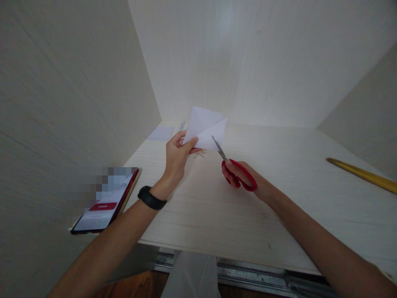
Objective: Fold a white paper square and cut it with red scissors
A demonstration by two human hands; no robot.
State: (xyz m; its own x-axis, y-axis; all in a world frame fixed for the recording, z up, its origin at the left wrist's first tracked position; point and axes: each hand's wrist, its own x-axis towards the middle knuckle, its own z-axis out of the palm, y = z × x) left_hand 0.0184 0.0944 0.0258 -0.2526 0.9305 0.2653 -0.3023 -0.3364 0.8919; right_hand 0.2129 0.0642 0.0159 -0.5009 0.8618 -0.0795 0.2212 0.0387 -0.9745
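Note:
My left hand (180, 151) grips a square of white paper (206, 124) by its lower left side, thumb on top and fingers underneath. Diagonal crease lines cross the sheet, and it is held up above the table. In my right hand (235, 169) is a pair of scissors (240, 176) with red handles. Its metal blades point up and left at the paper's lower right edge, one of them lying over the sheet. Whether the blades cut into it, I cannot tell.
Small light wooden pieces (198, 153) lie under the paper. Behind my left hand are a flat white paper stack (161, 133) and a thin pencil-like stick (181, 126). A phone (105, 203) leans at the left wall; a long yellow strip (362, 174) lies right. Walls enclose the white tabletop (279, 157).

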